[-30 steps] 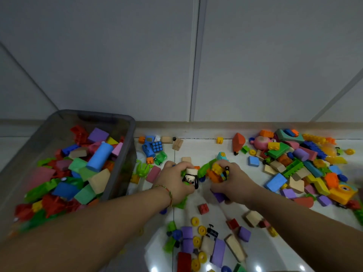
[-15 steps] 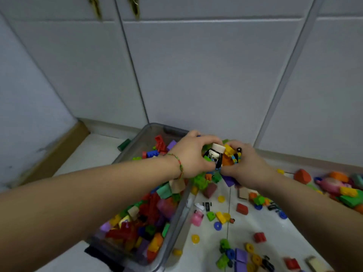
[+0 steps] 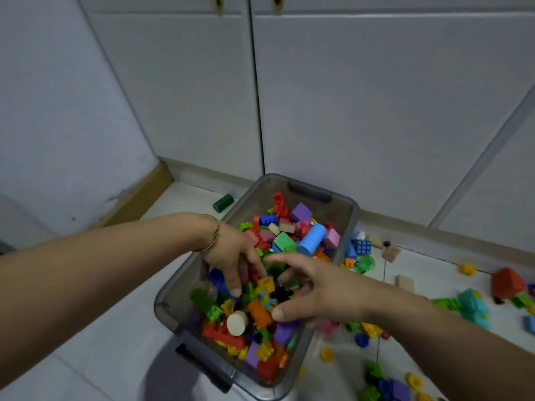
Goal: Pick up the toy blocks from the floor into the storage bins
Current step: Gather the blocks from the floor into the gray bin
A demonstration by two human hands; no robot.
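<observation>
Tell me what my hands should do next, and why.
Probably swing both hands right, down to the floor: the left hand and right hand hang open over the gray storage bin holding nothing, and many toy blocks lie scattered on the tiles beside it.

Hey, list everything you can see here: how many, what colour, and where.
storage bin: one, smoky grey, on the floor, centre
binned blocks: many, mixed colours, heaped inside the bin
blue cylinder: one, light blue, atop the heap
green cylinder: one, dark green, floor left of bin
puzzle cube: one, blue-faced, floor right of bin
loose blocks: many, mixed colours, floor at right
left hand: one, over the bin, fingers relaxed
right hand: one, over the bin, fingers spread
</observation>
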